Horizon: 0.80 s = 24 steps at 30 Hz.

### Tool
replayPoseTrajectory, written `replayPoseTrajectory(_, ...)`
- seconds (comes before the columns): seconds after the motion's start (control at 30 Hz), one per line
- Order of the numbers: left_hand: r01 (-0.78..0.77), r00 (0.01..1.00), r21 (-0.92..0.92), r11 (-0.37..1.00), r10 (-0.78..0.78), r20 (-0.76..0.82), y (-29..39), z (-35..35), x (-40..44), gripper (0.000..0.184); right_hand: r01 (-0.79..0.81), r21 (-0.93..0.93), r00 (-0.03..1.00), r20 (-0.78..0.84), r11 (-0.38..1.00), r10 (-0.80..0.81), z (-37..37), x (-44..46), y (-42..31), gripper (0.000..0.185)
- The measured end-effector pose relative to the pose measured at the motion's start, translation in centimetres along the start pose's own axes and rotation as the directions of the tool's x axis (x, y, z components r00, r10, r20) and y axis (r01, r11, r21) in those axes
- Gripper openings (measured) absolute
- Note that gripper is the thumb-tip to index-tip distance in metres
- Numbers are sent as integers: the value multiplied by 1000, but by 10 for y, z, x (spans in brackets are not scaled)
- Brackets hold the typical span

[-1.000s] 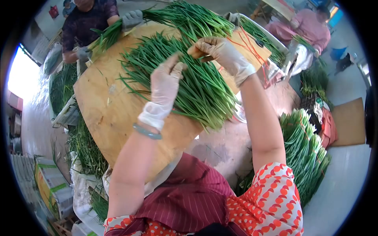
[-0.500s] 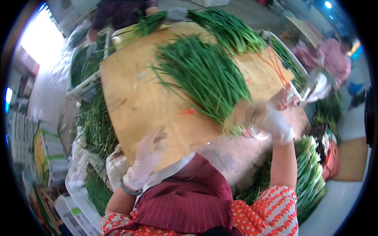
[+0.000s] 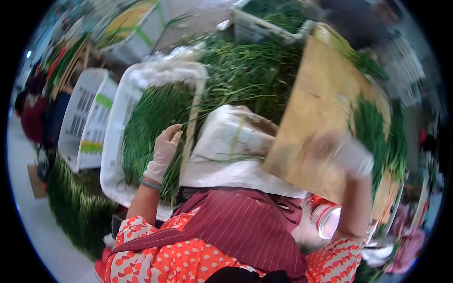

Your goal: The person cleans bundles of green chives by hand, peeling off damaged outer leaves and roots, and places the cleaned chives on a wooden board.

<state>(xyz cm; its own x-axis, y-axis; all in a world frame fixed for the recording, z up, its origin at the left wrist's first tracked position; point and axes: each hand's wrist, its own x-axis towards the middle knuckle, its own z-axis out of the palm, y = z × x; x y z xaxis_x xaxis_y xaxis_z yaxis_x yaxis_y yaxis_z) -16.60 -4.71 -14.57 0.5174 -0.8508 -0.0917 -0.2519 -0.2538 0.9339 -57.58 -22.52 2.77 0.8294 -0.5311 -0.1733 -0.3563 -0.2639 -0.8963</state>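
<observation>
My left hand (image 3: 164, 153), in a pale thin glove, is over the right side of a white crate (image 3: 111, 155) holding long green chives (image 3: 153, 113). Its fingers are bent and slightly apart, and nothing shows clearly between them. My right hand (image 3: 347, 153), also gloved, is above the wooden board (image 3: 325, 104). Motion smears its fingers, so I cannot make out their pose. Beyond that hand lies a bunch of chives (image 3: 369, 132) on the board.
Loose green stalks (image 3: 250, 70) are heaped behind a white-wrapped block (image 3: 222, 137). A red-and-white round container (image 3: 326, 220) stands below the board. Other crates (image 3: 87, 113) are at left; a blurred person (image 3: 358, 21) is at the far right.
My view has swung left, bringing the chive crate to the front. My left hand has moved from beside the board to over the crate. My right hand is away from the bunch's stem ends.
</observation>
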Motion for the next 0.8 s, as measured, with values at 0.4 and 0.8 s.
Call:
replayPoseTrajectory(0.4, 548, 836, 433, 716, -479, -267, -204, -118, -107, 71, -186, 3, 951, 252, 983, 179, 163, 296, 44, 26)
replayPoseTrajectory(0.8, 595, 634, 723, 350, -758, -154, -192, -62, -133, 126, -424, 417, 901, 278, 804, 332, 266, 345, 103, 19)
